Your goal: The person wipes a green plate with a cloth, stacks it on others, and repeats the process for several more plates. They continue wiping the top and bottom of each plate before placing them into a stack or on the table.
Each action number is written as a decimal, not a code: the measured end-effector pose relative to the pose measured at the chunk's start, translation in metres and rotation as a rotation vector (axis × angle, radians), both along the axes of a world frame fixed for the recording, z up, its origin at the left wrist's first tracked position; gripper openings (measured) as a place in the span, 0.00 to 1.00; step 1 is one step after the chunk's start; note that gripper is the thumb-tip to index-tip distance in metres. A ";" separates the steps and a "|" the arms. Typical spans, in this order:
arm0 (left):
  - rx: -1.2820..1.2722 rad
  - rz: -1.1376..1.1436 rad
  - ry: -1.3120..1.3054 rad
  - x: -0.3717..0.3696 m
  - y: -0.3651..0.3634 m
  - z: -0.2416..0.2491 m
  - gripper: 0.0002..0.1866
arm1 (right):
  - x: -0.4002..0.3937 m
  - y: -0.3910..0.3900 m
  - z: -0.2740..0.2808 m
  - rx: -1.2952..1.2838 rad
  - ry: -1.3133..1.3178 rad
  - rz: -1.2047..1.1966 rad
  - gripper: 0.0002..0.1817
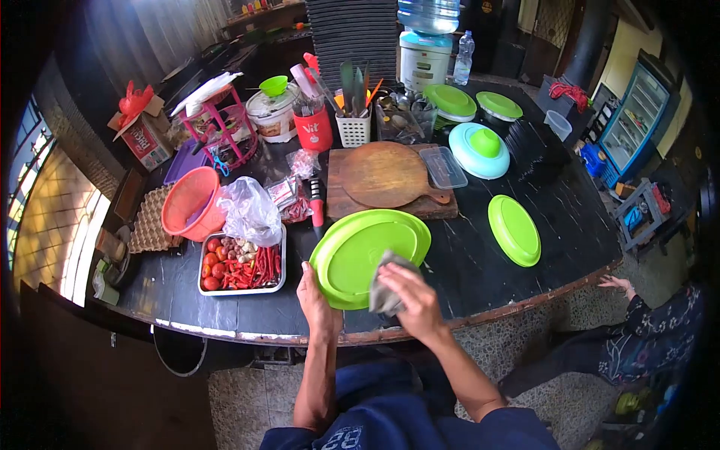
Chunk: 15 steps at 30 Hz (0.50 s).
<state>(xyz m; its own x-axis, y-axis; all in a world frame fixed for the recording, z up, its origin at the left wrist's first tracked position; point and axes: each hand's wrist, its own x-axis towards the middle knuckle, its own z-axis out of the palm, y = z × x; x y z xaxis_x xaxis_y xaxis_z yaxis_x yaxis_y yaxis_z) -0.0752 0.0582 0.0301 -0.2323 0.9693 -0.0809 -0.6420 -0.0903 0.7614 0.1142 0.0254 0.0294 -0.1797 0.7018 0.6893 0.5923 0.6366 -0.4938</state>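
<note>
A green oval plate (352,255) is tilted up above the front edge of the dark table. My left hand (318,304) grips its lower left rim. In my right hand (414,300) is a grey cloth (390,285), pressed against the plate's right side; the hand is slightly blurred. To the right, another green oval plate (514,230) lies on the table. Behind the held plate is a round wooden board (384,174) on a rectangular one. A tray of tomatoes and chillies (242,291) sits to the left.
An orange basket (193,202) and a plastic bag (251,212) stand behind the tray. Farther back are a red utensil cup (313,130), a white utensil basket (353,131) and lidded containers (450,101). Another person's hand (616,283) is near the table's right edge.
</note>
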 end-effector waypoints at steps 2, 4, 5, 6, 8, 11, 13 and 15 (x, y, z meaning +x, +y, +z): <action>0.008 -0.037 0.007 -0.006 -0.002 0.003 0.27 | 0.021 0.011 -0.002 -0.055 0.023 -0.131 0.30; 0.007 -0.056 -0.002 -0.004 -0.004 0.000 0.27 | 0.032 0.024 -0.002 -0.055 0.069 -0.227 0.29; -0.027 -0.057 0.001 0.001 -0.005 -0.001 0.26 | 0.034 0.028 -0.002 -0.054 0.078 -0.259 0.29; -0.060 -0.058 0.004 0.007 -0.005 -0.002 0.26 | 0.032 0.031 0.001 -0.052 0.087 -0.291 0.29; -0.035 -0.121 0.027 0.016 -0.008 -0.008 0.25 | 0.021 0.032 0.008 -0.034 0.093 -0.292 0.30; -0.015 -0.172 0.037 0.024 -0.010 -0.013 0.25 | -0.008 0.022 0.022 -0.046 0.099 -0.213 0.31; -0.019 -0.168 0.032 0.026 -0.009 -0.012 0.25 | -0.026 0.009 0.024 -0.055 0.079 -0.119 0.32; 0.011 -0.149 -0.024 0.024 -0.006 -0.013 0.24 | -0.038 -0.007 0.022 -0.080 0.061 -0.009 0.32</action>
<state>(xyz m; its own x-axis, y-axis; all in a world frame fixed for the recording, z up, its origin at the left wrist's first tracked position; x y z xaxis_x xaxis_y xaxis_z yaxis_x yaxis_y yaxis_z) -0.0514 0.0520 0.0167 -0.0837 0.9937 -0.0741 -0.6668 -0.0005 0.7453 0.0767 0.0185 0.0512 -0.1326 0.7564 0.6405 0.5650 0.5887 -0.5781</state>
